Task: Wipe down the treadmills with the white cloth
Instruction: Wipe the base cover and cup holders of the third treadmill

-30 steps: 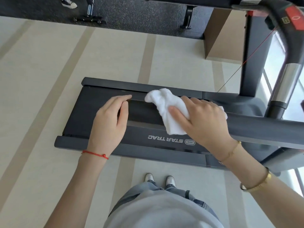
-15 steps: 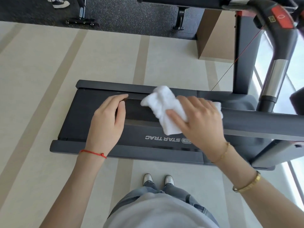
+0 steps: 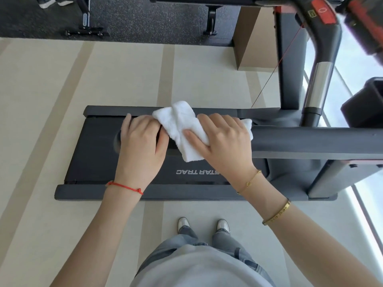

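Stance: the person's shoes (image 3: pixel 204 224) are standing on the pale striped floor (image 3: pixel 41 141), just short of the treadmill's (image 3: pixel 145 193) near side rail.
Left hand: the left hand (image 3: pixel 141 146) is curling its fingers in at the left edge of the white cloth (image 3: pixel 182 129); whether it is pinching the fabric or merely touching it cannot be told.
Right hand: the right hand (image 3: pixel 226 141) is gripping the white cloth, thumb lying across its front and fingers folded over its right part.
Cloth position: the white cloth is hanging bunched between both hands, above the running belt (image 3: pixel 97 154), at the end of the grey handrail (image 3: pixel 310 141).
Step in hand: apparently the cloth is being regathered between wiping passes, beside the handrail.
Next move: probably needing a firm one-hand hold, then a pressed stroke along the handrail or the far rail.
Far field: the upright post (image 3: pixel 290 65) and the red stop button (image 3: pixel 323 11) are waiting unwiped, by the look of it.
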`<state>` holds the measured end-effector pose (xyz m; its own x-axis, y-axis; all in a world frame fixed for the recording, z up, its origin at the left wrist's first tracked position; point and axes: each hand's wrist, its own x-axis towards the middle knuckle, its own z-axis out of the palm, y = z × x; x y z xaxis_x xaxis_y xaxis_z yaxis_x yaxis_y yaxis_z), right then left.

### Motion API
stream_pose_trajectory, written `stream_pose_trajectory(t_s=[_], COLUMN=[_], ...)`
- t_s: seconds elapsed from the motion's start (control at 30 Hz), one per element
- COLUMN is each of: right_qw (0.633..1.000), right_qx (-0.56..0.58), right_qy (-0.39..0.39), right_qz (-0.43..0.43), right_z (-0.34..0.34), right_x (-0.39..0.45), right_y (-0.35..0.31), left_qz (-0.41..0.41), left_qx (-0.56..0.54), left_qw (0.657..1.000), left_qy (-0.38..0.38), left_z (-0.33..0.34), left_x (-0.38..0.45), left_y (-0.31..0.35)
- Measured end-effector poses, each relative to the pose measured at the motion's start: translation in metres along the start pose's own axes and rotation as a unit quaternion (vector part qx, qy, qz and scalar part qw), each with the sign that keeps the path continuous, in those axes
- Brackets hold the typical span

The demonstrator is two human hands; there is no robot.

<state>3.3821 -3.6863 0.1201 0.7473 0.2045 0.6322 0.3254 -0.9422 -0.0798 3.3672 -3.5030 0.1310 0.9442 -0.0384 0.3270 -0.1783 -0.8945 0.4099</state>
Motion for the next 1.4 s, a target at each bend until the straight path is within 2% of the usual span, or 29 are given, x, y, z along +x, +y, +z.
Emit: stream_pose_trajectory(t_s=[0.27, 0.63, 0.9, 1.07, 1.2, 1.3, 1.4], right_qw=[0.999, 0.998, 0.997, 0.997, 0.999, 0.999, 1.000], right_qx=[-0.038, -0.060, -0.066, -0.056, -0.023, -0.020, -0.013], right_qy=[0.007, 0.024, 0.007, -0.006, -0.027, -0.019, 0.003], right_qz=[0.025, 0.022, 0.037, 0.051, 0.010, -0.043, -0.011], right_z=[-0.032, -0.079, -0.120, -0.122, -0.104, -0.111, -0.125], right_x=[-0.034, -0.075, -0.099, -0.093, -0.090, -0.100, -0.111], right_y=[0.096, 0.240, 0.343, 0.345, 0.317, 0.339, 0.372], left_qz=[0.062, 0.070, 0.079, 0.068, 0.049, 0.057, 0.060], left_qx=[-0.001, -0.015, -0.016, -0.006, 0.008, 0.008, 0.005], left_qw=[0.998, 0.996, 0.996, 0.997, 0.999, 0.998, 0.998], left_qy=[-0.025, -0.047, -0.045, -0.021, -0.001, 0.007, 0.008], left_z=[0.030, 0.088, 0.128, 0.143, 0.146, 0.146, 0.146], left_x=[0.001, 0.002, 0.003, 0.002, 0.003, 0.002, 0.001], left_y=[0.069, 0.195, 0.276, 0.297, 0.303, 0.301, 0.302])
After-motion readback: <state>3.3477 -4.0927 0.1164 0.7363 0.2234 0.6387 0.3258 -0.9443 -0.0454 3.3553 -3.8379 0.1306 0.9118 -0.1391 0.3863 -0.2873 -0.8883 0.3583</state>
